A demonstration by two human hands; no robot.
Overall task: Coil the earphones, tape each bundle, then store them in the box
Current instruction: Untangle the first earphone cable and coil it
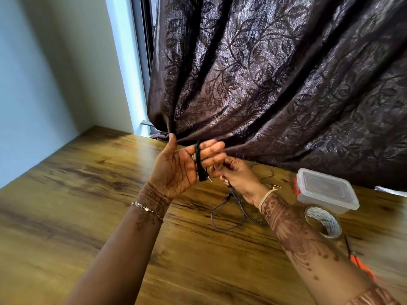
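Observation:
My left hand (178, 166) is raised palm-up above the wooden table, with a black earphone cable (200, 164) wound in several loops around its fingers. The cable's jack plug sticks out at the bottom of the coil. My right hand (236, 176) is just right of the coil, fingertips pinched near the plug end. Below my right hand, loose purple earphones (222, 213) and another thin cable lie tangled on the table. A clear plastic box (326, 191) with its lid on and red clips stands at the right. In front of it stands a roll of clear tape (323, 223).
Orange-handled scissors (359, 263) lie at the right, partly behind my right forearm. A dark patterned curtain (275, 73) hangs down onto the back of the table (77, 194). A white wall and window frame stand at the left.

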